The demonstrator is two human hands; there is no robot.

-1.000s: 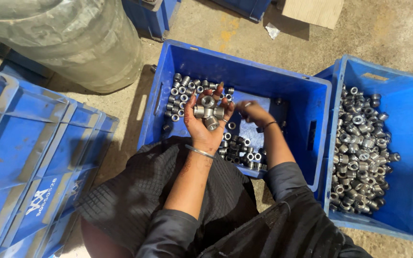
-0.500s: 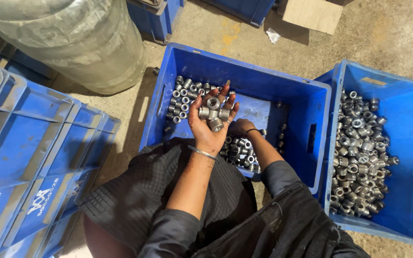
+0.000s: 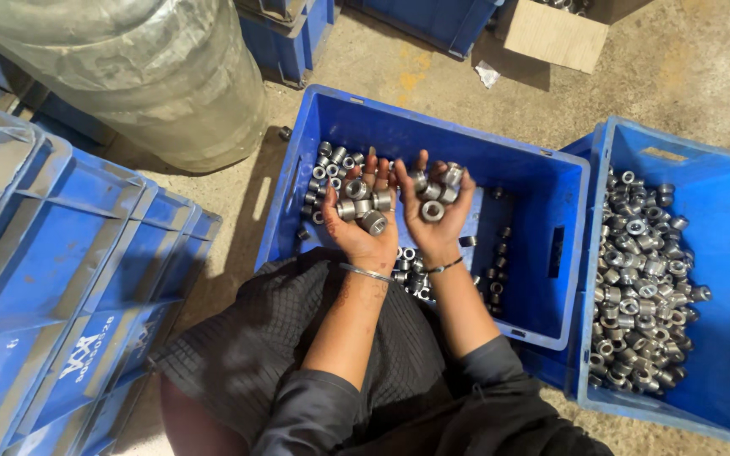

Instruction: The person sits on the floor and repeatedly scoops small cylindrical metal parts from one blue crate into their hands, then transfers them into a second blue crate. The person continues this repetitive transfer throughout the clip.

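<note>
Both hands are cupped palm up, side by side, over the middle crate point(image 3: 551, 253). The left hand point(image 3: 361, 221) cradles about six short steel rings point(image 3: 363, 205); the right hand point(image 3: 434, 211) cradles about five more, fingers curled loosely around them. A thin bangle point(image 3: 365, 272) circles the left wrist and a dark band point(image 3: 444, 267) the right.

Below the hands, loose rings lie scattered over the crate's floor, thickest at its far left corner; too many to count. A second blue crate point(image 3: 720, 253) just to the right holds a dense heap of rings point(image 3: 640, 279), dozens at least.

On the left stands a stack of blue crates point(image 3: 61, 279) with white markings on their near faces. Behind them sits a large grey drum point(image 3: 154, 76). At the top, a cardboard box point(image 3: 551, 34) rests on the concrete floor point(image 3: 678, 67), with a small scrap of white paper point(image 3: 487, 74) beside it. Two more blue crates show at the upper edge.
</note>
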